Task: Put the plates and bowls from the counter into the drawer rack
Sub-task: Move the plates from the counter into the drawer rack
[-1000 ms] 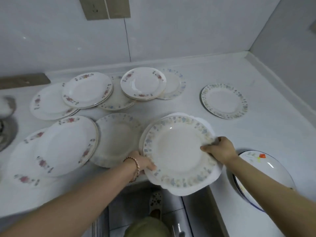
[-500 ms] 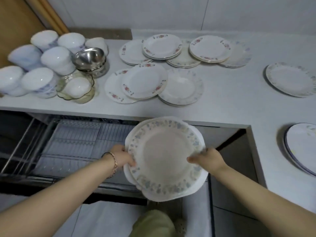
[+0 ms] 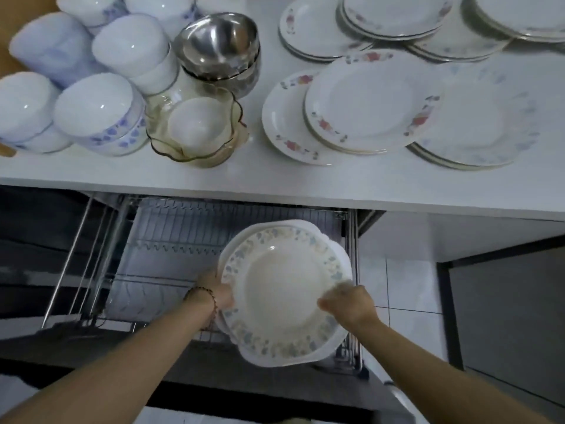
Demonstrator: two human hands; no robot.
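Plates (image 3: 284,289) now lower, over rack (image 3: 171,240)

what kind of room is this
Most likely a home kitchen: a white counter crowded with stacked floral plates and upturned bowls, and below it a pull-out wire dish rack in an open drawer.

You are looking down on a pale grey-white countertop (image 3: 305,185) that runs across the far half of the scene, with a strip of light brown wood (image 3: 18,35) at its far left corner. Below its near edge, white floor tiles (image 3: 409,289) show to the right, beside a dark grey cabinet panel (image 3: 513,316).
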